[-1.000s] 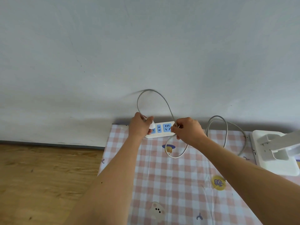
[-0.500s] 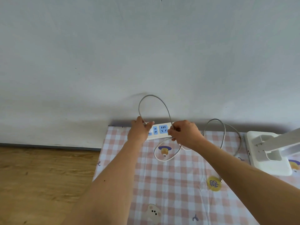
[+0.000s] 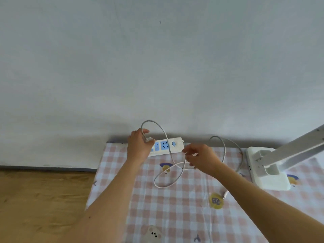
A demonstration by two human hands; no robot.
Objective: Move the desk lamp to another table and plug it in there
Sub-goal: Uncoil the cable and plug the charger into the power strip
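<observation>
A first-person view looks down at a table covered with a pink-and-white checked cloth (image 3: 175, 216), set against a plain grey wall (image 3: 157, 58). A white power strip (image 3: 168, 146) with blue sockets lies along the table's far edge. The desk lamp (image 3: 270, 171) is already placed on this table at the right, its white base flat on the cloth and its arm slanting up out of view.

The left hand (image 3: 139, 148) is held over the left end of the strip, fingers closed around the plug (image 3: 149, 140), which is pressed at a socket there; whether it is fully seated cannot be told. The right hand (image 3: 201, 158) is held just beside the strip's right end, fingers loosely curled and slightly apart, with the grey cord (image 3: 164, 132) passing under them; a firm grip cannot be confirmed.

The cord is seen arching up from the plug, crossing the strip, and looping across the cloth toward the lamp. A small white connector end (image 3: 225, 194) lies loose on the cloth.

The plugging-in step appears to be in hand. Next, the plug would need to be pushed straight down until flush, while the strip is steadied.
</observation>
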